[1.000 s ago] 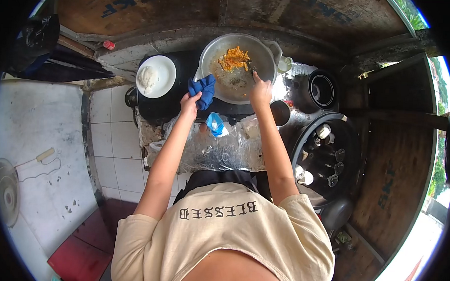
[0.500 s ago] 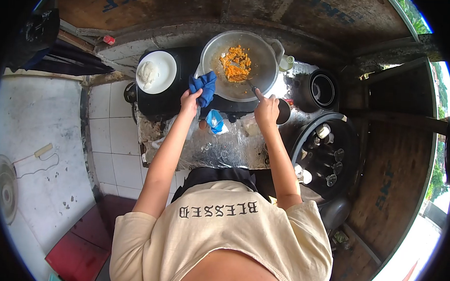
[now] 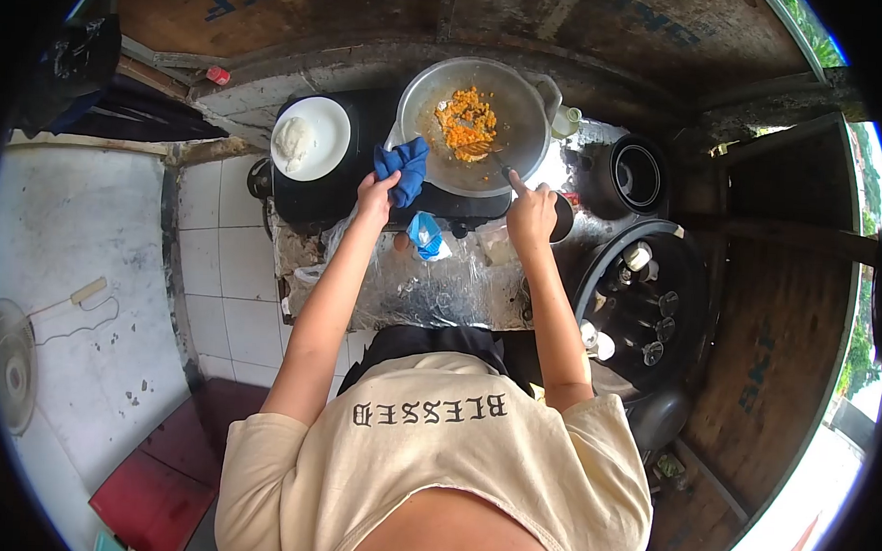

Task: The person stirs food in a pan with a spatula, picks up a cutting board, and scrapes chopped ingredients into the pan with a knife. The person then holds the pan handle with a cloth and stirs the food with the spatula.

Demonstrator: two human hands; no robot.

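My left hand [image 3: 376, 197] is closed round a folded blue cloth [image 3: 402, 169], which covers the near-left handle of a wide metal wok [image 3: 524, 113]. Crumbled orange food [image 3: 458, 111] lies in the wok, toward its middle. In my right hand [image 3: 531, 216] is the dark handle of a spatula [image 3: 504, 168]; its head rests among the food near the wok's front side. Left of the wok, a white plate [image 3: 335, 136] carries a mound of white rice [image 3: 293, 144]. Both stand on a black stove [image 3: 369, 118].
A torn blue packet [image 3: 424, 236] lies on the foil-covered counter [image 3: 411, 299] below the wok. To the right are a dark pot [image 3: 614, 180], a small bottle [image 3: 566, 122] and a black basin [image 3: 588, 281] with several glasses and cups. A red seat [image 3: 151, 499] is at lower left.
The spatula's head has shifted within the wok and shows more clearly at the food's lower edge. My right hand is slightly lower and further right. The left hand still grips the cloth.
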